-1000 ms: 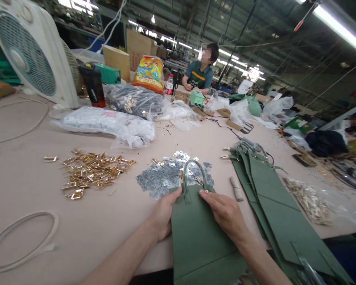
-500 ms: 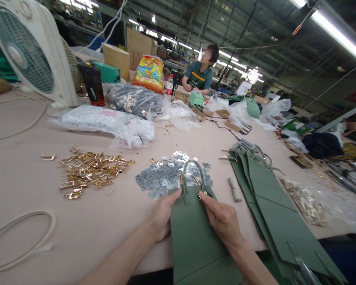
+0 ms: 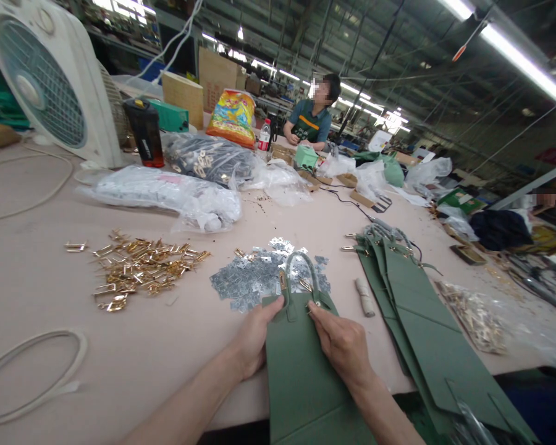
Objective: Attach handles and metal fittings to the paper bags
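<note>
Green panel (image 3: 306, 371) at lower centre, over the near edge of the table (image 3: 167, 364), with a handle (image 3: 313, 269) looped up from its upper edge. Left hand (image 3: 254, 340) closed on the panel's upper left edge, thumb on the front, other fingers hidden behind. Right hand (image 3: 345, 346) at the handle's right foot, thumb and forefinger pinched on a metal bit (image 3: 308, 311), too small to identify; remaining fingers curled. Gold clasp (image 3: 282, 281) on the handle's left foot. Beyond the handle, a spread of silver plates (image 3: 243, 281); farther left, a pile of gold fittings (image 3: 152, 259). To the right, a stack (image 3: 426, 309) of similar panels, with a roll (image 3: 364, 298) between stack and panel. In the background, a fan (image 3: 39, 86), a tumbler (image 3: 143, 133) near it, and a person (image 3: 311, 120).
</note>
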Tool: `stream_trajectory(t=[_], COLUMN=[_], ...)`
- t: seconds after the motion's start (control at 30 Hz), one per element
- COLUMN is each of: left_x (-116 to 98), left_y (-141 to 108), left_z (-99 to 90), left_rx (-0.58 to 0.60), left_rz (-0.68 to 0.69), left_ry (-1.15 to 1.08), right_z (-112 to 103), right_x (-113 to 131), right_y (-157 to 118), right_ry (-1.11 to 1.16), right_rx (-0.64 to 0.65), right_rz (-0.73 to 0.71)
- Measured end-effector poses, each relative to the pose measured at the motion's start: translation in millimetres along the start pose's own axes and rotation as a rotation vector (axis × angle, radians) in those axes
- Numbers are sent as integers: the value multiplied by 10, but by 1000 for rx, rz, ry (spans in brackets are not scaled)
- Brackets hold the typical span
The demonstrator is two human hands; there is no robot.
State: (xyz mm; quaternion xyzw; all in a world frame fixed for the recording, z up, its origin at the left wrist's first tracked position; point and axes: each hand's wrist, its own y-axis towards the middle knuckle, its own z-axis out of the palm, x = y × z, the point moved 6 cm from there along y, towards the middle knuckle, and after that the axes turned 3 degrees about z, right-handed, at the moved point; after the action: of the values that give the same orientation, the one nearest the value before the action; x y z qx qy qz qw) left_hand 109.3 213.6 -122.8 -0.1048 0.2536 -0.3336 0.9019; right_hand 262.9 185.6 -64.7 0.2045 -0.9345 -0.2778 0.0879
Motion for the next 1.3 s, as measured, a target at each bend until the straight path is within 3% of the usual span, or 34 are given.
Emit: stream_trajectory(t=[0.17, 0.43, 0.6, 0.8, 0.9, 1.0, 1.13, 1.3], left_x=[-11, 18, -18, -9, 27, 16, -52, -120], left_y=[-13, -30, -97, -187, -258, -362, -482, -621], left_z=[0, 1, 28, 62, 21, -5, -72, -182], left_rx=[-14, -6, -13, -17, -35, 1, 1, -178], left_rz=[45, 71, 98, 85, 122, 214, 350, 516], left_ry=[50, 83, 136, 147, 129, 151, 392, 712], right_z=[33, 44, 8, 18, -26, -54, -92, -140], right_x=[85, 284, 357, 438, 453, 362, 285, 529], right_y=[-84, -261, -290, -408, -495, -626, -788, -764], right_ry=[-73, -87, -61, 77, 225, 375, 485, 550], right_rx=[46, 327, 377, 300, 178, 88, -8, -45], right_rz=[-12, 88, 149, 271, 332, 532, 801, 805])
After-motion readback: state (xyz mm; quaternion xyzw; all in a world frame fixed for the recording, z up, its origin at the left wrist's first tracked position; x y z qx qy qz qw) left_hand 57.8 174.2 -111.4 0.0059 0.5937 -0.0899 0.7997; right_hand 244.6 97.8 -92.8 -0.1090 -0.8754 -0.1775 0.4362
